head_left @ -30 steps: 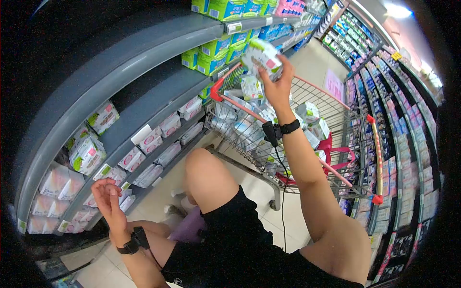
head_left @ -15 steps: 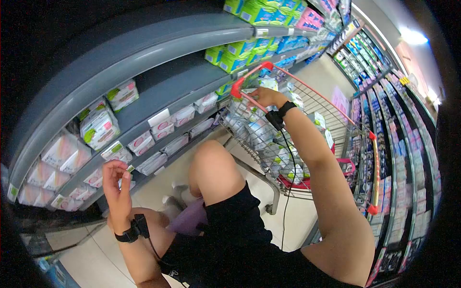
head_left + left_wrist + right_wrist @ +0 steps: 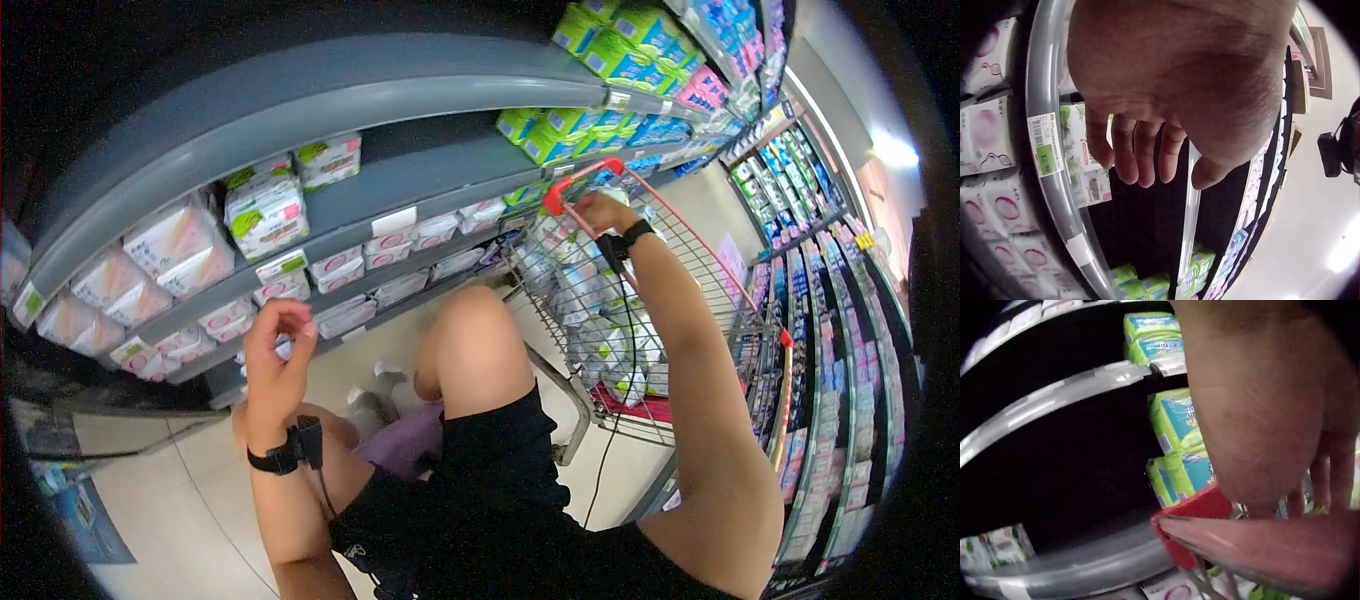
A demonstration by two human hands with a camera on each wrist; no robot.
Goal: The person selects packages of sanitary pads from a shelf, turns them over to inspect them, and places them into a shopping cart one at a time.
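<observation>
My left hand (image 3: 278, 365) hovers before the shelves, fingers loosely bent. Nothing lies in it; the left wrist view shows its fingers (image 3: 1145, 153) hanging apart from one another. Behind it, white-and-green sanitary pad packs (image 3: 268, 222) stand on the shelf. My right hand (image 3: 607, 212) reaches over the corner of a wire shopping cart (image 3: 700, 255), on top of the packs (image 3: 580, 295) heaped inside. In the right wrist view, the palm (image 3: 1260, 412) is close over the cart's red rim (image 3: 1272, 547), which hides the fingertips; I cannot tell whether they hold a pack.
Green-and-blue packs (image 3: 560, 135) stand farther along the shelf (image 3: 400, 170). White packs with pink stripes (image 3: 175, 245) fill its near end. Stocked shelves (image 3: 830, 400) line the aisle's other side. My bent knee (image 3: 485, 345) is between the shelf and cart. A cable (image 3: 610, 450) hangs from my right wrist.
My right hand has carried a white-and-green pack down into the cart and now stays at its corner. The head view has turned left, and my left hand stands higher before the shelf.
</observation>
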